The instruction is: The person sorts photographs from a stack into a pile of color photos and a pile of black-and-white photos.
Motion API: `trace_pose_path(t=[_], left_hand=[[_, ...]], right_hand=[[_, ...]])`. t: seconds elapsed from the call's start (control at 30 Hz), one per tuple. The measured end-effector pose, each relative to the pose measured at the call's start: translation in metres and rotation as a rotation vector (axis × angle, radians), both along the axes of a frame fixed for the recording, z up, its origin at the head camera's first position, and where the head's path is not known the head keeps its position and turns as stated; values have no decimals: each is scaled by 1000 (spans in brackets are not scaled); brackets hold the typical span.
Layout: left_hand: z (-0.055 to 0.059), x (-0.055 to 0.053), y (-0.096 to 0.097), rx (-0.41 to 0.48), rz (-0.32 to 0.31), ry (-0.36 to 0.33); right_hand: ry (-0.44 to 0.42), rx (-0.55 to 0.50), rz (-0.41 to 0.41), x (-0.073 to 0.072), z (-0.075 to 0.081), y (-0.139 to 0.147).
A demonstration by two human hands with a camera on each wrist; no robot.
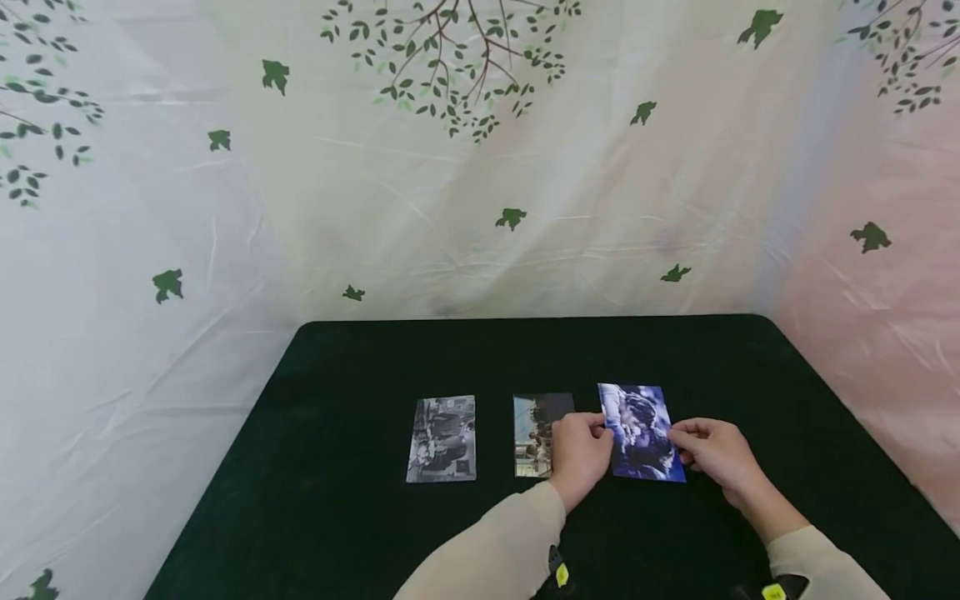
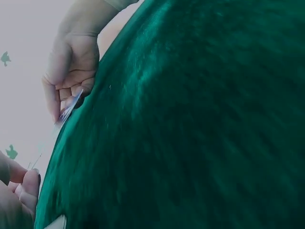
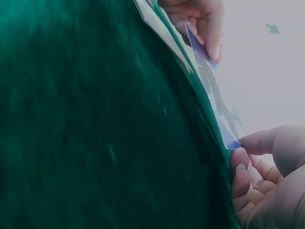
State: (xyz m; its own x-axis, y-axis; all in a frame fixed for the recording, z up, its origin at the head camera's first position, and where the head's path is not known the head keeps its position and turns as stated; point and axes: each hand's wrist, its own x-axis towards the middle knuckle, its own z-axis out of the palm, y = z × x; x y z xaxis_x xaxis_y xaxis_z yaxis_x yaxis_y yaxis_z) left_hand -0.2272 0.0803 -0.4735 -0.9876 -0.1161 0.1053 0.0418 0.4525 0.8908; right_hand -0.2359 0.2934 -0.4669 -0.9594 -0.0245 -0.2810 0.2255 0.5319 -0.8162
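Note:
A glossy blue-and-white photo card (image 1: 642, 433) is held between both hands at the right of the row. My left hand (image 1: 581, 454) pinches its left edge, and my right hand (image 1: 718, 457) pinches its right edge between thumb and fingers. In the right wrist view the card (image 3: 214, 93) appears tilted, nearly edge-on, with the right hand (image 3: 271, 176) at its lower corner. Partly covered by my left hand, a colour photo card (image 1: 532, 437) lies on the table. Farther left lies a black-and-white photo card (image 1: 442, 439), flat and untouched.
A dark green cloth covers the table (image 1: 315, 417), whose far corners are rounded. Behind it hangs a pale curtain (image 1: 420, 217) printed with leafy branches and green birds. Dark bands with yellow tags sit at both wrists.

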Motion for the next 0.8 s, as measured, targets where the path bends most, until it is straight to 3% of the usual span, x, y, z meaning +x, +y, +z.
trace_pose_path(t=[0.17,0.3,0.47,0.8], left_hand=[[-5,-9,21,-39,-15,42],[-15,-15,28,-132,5,55],[-21,-1,31,-199,7,25],[-19,29,35,-254,37,43]], right_hand=[[45,30,-11,-6,-10,20],[88,42,-6,-12,-17,24],[90,75,3,4,-19,24],[55,100,-33,38,-20,26]])
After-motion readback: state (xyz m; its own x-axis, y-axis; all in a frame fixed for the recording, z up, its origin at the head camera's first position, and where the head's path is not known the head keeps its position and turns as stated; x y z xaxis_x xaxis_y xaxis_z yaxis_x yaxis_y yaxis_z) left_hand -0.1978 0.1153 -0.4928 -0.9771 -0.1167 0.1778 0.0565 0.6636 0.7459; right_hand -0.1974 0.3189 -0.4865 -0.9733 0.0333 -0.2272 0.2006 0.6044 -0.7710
